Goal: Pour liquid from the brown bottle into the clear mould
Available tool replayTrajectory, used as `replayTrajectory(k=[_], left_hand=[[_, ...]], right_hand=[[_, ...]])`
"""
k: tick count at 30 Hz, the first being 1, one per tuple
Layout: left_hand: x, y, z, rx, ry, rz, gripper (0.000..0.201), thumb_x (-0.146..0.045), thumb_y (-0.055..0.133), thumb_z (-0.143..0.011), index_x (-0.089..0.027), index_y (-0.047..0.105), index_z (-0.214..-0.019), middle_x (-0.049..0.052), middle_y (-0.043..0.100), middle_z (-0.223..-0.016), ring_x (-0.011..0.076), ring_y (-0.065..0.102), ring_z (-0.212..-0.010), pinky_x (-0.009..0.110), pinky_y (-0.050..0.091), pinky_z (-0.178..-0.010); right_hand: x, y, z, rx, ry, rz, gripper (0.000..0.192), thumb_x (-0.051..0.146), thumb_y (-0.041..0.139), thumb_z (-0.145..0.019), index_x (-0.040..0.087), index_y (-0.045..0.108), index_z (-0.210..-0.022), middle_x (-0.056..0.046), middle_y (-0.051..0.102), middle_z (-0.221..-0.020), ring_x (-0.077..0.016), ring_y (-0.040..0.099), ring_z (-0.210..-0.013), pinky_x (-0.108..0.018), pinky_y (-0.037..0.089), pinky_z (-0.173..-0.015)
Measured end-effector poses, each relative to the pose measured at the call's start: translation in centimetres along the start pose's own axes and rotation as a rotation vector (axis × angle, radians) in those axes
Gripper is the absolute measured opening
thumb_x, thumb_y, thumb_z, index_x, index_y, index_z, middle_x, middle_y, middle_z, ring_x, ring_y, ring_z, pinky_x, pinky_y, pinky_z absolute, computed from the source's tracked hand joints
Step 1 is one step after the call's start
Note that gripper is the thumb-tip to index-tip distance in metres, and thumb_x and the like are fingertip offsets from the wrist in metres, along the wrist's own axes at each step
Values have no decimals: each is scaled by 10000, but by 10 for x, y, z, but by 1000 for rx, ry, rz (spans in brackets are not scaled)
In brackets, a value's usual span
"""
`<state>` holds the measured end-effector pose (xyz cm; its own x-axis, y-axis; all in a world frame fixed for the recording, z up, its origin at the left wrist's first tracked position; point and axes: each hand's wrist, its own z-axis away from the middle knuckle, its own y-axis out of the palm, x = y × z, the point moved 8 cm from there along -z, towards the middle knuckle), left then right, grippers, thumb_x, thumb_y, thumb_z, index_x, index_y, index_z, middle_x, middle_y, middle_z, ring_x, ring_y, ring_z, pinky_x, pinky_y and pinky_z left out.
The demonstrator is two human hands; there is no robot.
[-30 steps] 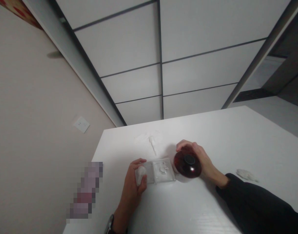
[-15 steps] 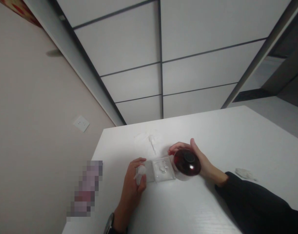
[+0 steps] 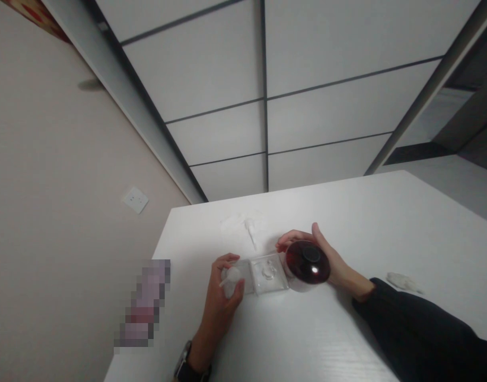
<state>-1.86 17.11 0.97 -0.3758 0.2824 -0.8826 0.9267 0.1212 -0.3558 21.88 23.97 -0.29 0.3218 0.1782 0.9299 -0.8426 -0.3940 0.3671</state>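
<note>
A clear plastic case [image 3: 270, 276] lies unfolded flat on the white table, with a clear ring-like shape in its right half. Around the case's left end my left hand [image 3: 223, 284] is closed, thumb at the near edge and fingers at the far edge. Between them shows a white piece [image 3: 232, 275] with a round head and short stem; whether it is held or rests on the case I cannot tell. My right hand [image 3: 321, 246] curls round the far and right sides of a round container [image 3: 307, 263] with a glossy dark red top, close against the case's right edge.
Beyond the case lies a small white piece with a rounded head and thin stem [image 3: 251, 233]. A crumpled whitish item [image 3: 404, 282] is near my right sleeve. A blurred pinkish object [image 3: 145, 302] is at the table's left edge. White panelled doors [image 3: 211, 106] stand behind.
Both hands keep their grips and everything on the table stays in place. Only the camera view has shifted slightly.
</note>
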Motion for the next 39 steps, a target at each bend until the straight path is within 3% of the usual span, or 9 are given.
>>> replayTrajectory(k=[10, 16, 24, 28, 32, 35, 37, 39], left_hand=[[-2, 3, 0, 25, 26, -9, 114, -286, 608, -967, -228, 562, -1054, 126, 645, -1311, 285, 632, -1241, 486, 511, -1036], [2, 1, 0, -17, -20, 39, 248, -388, 695, -942, -246, 519, -1043, 100, 645, -1257, 282, 629, -1225, 485, 487, -1068], [4, 2, 1, -33, -7, 13, 184, -279, 649, -932, -252, 493, -1028, 102, 639, -1270, 273, 632, -1230, 486, 490, -1073], [5, 1, 0, -34, -25, 13, 191, -281, 655, -913, -245, 497, -1013, 104, 640, -1248, 276, 638, -1203, 484, 491, -1057], [4, 2, -1, -10, -26, 18, 193, -265, 649, -903, -245, 498, -1022, 92, 637, -1203, 267, 643, -1161, 458, 509, -1008], [4, 1, -2, -22, 6, 22, 197, -257, 649, -899, -241, 505, -1033, 95, 630, -1213, 272, 631, -1175, 474, 494, -1036], [4, 1, -2, -31, 41, 19, 203, -247, 647, -893, -240, 507, -1039, 95, 627, -1217, 272, 624, -1184, 486, 480, -1059], [6, 2, -2, -35, 61, 5, 206, -228, 638, -891, -242, 507, -1049, 88, 630, -1204, 265, 627, -1174, 480, 482, -1056]], right_hand=[[-6, -1, -2, 28, 18, -27, 799, 895, 350, -930, 220, 778, -957, -80, 778, -971, -230, 735, -909, -368, 572, -841], [-6, -1, -2, 16, 24, -38, 803, 906, 368, -915, 221, 785, -953, -90, 797, -1021, -249, 747, -946, -384, 576, -862], [-10, 0, -4, 40, 40, -66, 799, 897, 353, -926, 214, 765, -975, -99, 790, -1036, -236, 742, -914, -380, 570, -854], [-10, -6, -5, -25, 17, -62, 761, 895, 399, -913, 231, 766, -967, -91, 779, -1015, -251, 729, -946, -400, 560, -889], [8, -35, -4, -283, -143, -73, 593, 835, 559, -890, 262, 711, -868, -53, 714, -914, -239, 675, -885, -410, 545, -874], [45, -52, 6, -472, -370, -1, 526, 709, 736, -847, 249, 565, -655, -19, 580, -748, -212, 561, -768, -390, 506, -786], [76, -48, 24, -576, -536, 85, 562, 643, 774, -853, 249, 480, -582, -2, 468, -661, -203, 488, -716, -377, 462, -727], [101, -27, 52, -622, -673, 151, 590, 602, 683, -956, 252, 427, -555, 15, 346, -592, -195, 411, -638, -370, 410, -651]])
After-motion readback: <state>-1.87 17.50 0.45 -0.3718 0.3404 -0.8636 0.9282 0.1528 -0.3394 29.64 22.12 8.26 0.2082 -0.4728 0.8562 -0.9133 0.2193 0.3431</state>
